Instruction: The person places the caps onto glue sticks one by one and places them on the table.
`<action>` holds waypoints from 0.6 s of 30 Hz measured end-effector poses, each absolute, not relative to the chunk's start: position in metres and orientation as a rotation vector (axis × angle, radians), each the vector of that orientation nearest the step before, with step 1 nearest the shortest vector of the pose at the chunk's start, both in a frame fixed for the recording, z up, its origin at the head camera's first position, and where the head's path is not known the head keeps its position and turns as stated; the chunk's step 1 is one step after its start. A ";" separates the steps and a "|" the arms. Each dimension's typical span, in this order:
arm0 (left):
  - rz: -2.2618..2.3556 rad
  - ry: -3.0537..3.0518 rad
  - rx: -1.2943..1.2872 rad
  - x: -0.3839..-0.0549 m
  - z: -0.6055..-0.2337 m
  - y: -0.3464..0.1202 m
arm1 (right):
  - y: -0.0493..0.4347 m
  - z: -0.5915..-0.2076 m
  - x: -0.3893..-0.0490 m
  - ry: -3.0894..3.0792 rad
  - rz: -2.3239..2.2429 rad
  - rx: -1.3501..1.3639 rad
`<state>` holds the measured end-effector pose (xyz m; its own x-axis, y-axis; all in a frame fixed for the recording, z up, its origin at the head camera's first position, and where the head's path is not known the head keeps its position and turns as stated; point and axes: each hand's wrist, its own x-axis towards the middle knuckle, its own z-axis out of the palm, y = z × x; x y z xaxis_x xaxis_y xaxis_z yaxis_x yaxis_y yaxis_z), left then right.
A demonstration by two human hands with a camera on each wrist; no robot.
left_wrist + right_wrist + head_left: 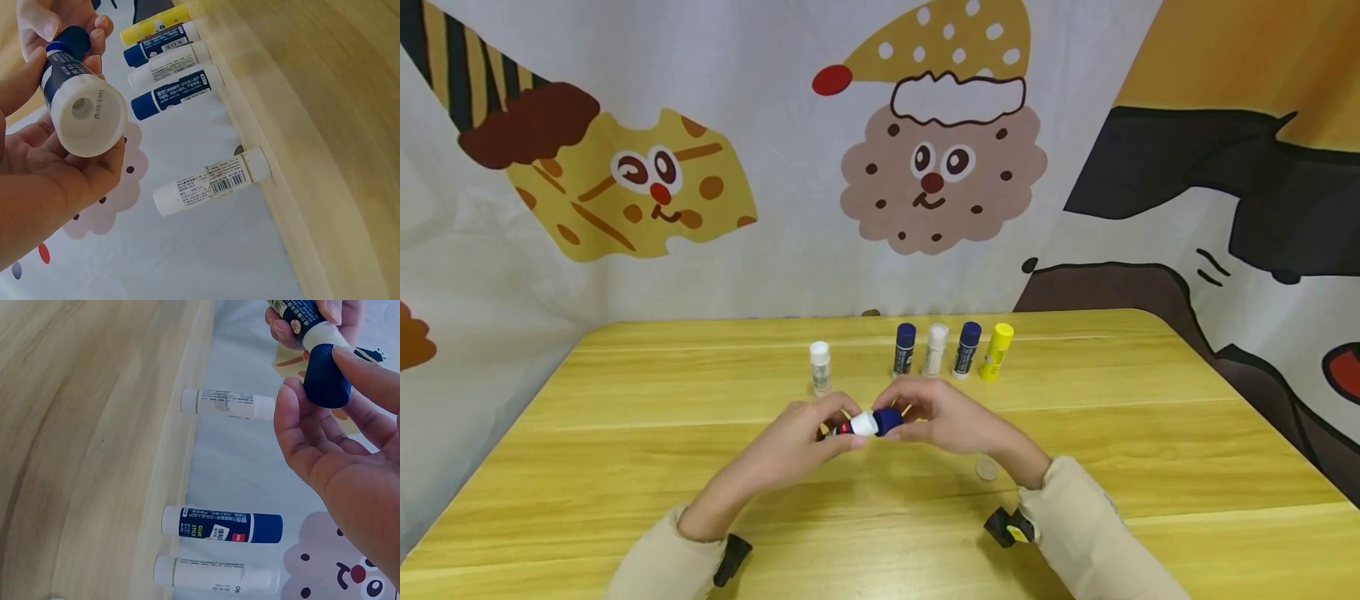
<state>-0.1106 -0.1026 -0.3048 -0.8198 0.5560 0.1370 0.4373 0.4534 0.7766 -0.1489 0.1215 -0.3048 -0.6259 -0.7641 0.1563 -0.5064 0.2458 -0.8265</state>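
A dark blue glue stick [62,75] is held in the left hand [801,437], its white base with a hollow round hole facing the left wrist camera. Thumb and fingers of the right hand [943,417] pinch its blue cap [327,378]. Between label and cap a white collar [864,424] shows, with the cap right at the collar's end. Both hands are raised over the table's middle. Just beyond the left hand a white glue stick [821,367] stands upright.
Behind the right hand stands a row: a blue glue stick [905,349], a white one [935,350], another blue one [967,349] and a yellow one [997,352]. A small pale disc [987,468] lies on the wooden table [625,467]. A printed curtain [790,275] hangs behind.
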 end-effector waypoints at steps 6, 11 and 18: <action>1.276 2.576 0.892 -0.110 -0.305 -0.101 | 0.122 -0.304 -0.147 2.246 -1.325 -1.188; 1.271 2.591 0.896 -0.109 -0.304 -0.100 | 0.123 -0.304 -0.146 2.234 -1.332 -1.188; 1.268 2.615 0.866 -0.107 -0.304 -0.098 | 0.122 -0.304 -0.144 2.229 -1.338 -1.210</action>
